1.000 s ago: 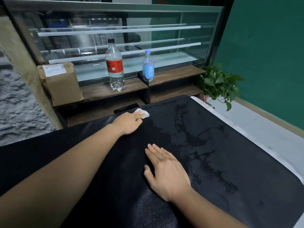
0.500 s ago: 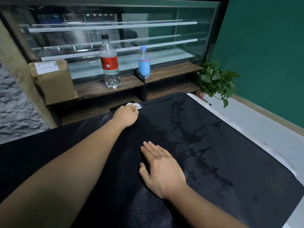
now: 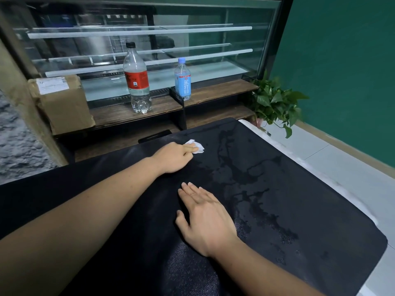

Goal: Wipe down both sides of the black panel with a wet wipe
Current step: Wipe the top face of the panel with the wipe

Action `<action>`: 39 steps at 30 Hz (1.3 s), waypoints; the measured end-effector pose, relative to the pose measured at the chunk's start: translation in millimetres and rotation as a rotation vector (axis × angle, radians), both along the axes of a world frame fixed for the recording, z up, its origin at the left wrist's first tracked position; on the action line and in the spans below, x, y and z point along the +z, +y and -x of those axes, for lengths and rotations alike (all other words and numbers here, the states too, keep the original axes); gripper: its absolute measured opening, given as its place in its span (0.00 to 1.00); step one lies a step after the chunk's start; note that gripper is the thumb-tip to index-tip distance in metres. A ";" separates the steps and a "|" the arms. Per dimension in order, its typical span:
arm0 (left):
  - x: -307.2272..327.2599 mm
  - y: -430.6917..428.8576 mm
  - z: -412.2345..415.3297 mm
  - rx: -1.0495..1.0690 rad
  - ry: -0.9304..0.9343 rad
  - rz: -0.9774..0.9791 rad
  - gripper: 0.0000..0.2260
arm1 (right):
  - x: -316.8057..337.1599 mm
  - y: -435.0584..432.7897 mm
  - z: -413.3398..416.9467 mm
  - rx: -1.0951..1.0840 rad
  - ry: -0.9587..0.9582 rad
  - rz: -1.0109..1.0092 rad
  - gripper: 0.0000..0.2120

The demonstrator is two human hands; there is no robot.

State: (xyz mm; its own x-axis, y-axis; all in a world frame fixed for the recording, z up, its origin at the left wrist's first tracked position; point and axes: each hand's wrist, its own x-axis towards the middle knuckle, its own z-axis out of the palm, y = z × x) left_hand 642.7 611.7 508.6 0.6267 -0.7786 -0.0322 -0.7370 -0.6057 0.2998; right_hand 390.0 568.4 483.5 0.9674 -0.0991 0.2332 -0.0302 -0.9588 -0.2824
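Lying flat before you on a white surface [image 3: 320, 167], the black panel [image 3: 288, 199] looks broad, thin and finely textured, damp in streaks across its right half; I judge it light but awkward for its width, perhaps a little flexible, and slick where wet; to turn it over, take a dry long edge with both hands rather than one corner; your left hand [image 3: 173, 158] pinches the crumpled wet wipe [image 3: 197, 146] against the panel near its far edge; your right hand [image 3: 207, 218] lies flat, fingers straight, steadying the middle; a red-labelled bottle [image 3: 136, 80] and a blue-labelled bottle [image 3: 182, 82] stand on the wooden shelf [image 3: 213, 92] beyond.
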 end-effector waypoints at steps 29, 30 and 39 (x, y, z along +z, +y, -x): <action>12.8 -40.3 -30.0 0.158 -0.038 -0.024 0.23 | 4.0 0.6 0.7 0.000 -0.006 -0.025 0.31; 11.4 -43.0 -25.5 0.134 -0.026 -0.018 0.22 | 3.7 0.8 1.2 0.002 -0.003 -0.029 0.31; 5.0 -57.4 -6.4 -0.047 -0.028 -0.019 0.21 | 5.5 -0.4 1.4 0.012 0.003 -0.025 0.31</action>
State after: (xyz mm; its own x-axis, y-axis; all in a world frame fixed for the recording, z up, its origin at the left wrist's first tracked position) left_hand 649.1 554.4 513.6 0.5902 -0.8067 -0.0299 -0.7729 -0.5754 0.2673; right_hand 388.6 568.0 489.0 0.9692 -0.0935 0.2278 -0.0198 -0.9517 -0.3065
